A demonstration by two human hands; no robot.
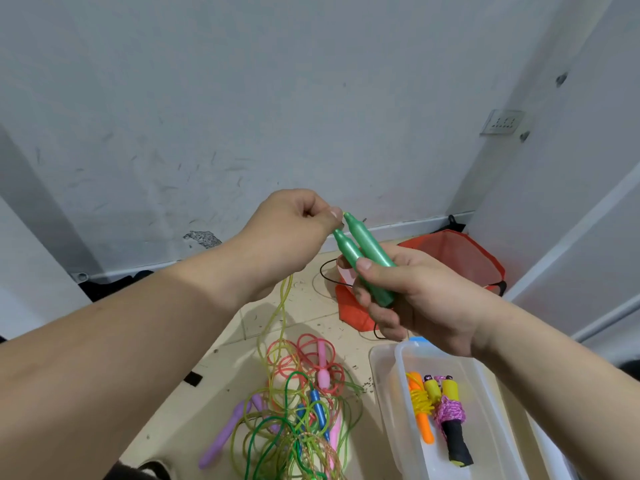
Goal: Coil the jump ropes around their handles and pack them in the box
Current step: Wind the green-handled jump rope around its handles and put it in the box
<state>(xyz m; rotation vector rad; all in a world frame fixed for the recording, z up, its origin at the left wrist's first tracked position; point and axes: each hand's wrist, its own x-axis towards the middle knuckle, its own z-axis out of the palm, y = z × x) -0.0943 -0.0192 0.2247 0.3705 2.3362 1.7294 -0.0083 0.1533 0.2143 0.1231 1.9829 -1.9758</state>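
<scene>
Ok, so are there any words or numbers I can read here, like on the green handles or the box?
None: no word or number can be read in this picture.
The green handles are plain.
The box is clear plastic and shows no label.
The socket shows only dark holes; any marking is too blurred to read.
The red bag shows no print.

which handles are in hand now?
Green handles, side by side in the right hand; left hand pinches their rope. Pink, blue, purple lie on the floor; orange in the box.
</scene>
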